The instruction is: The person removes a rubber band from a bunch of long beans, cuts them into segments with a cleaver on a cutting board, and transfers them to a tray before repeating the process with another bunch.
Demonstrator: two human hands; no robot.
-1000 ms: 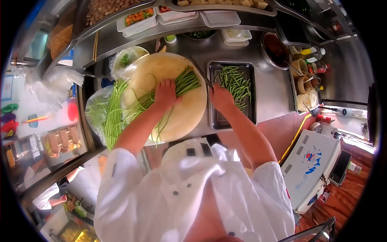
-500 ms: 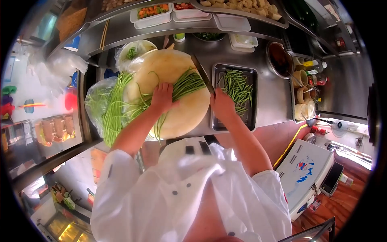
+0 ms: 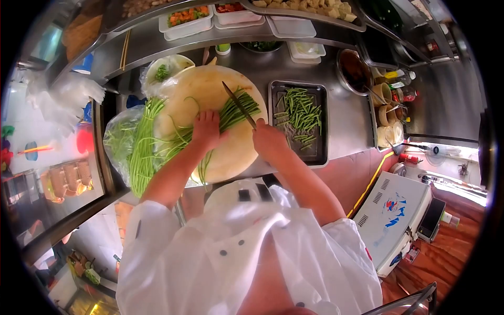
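My left hand presses down on a bunch of long green beans lying across the round cutting board; its fingers are closed over the stalks. My right hand grips the handle of a knife, whose blade lies over the bunch near its right end. More long beans hang over the board's left side, beside a plastic bag of greens. Right of the board, a metal tray holds cut bean pieces.
A bowl with chopped greens stands behind the board. A metal bowl of dark sauce and seasoning containers are at the right. The shelf above bears tubs of chopped vegetables. A white box stands at lower right.
My right hand and the knife have moved left, from the board's right edge to over the bunch. The whole view has shifted slightly. My left hand still rests on the beans.
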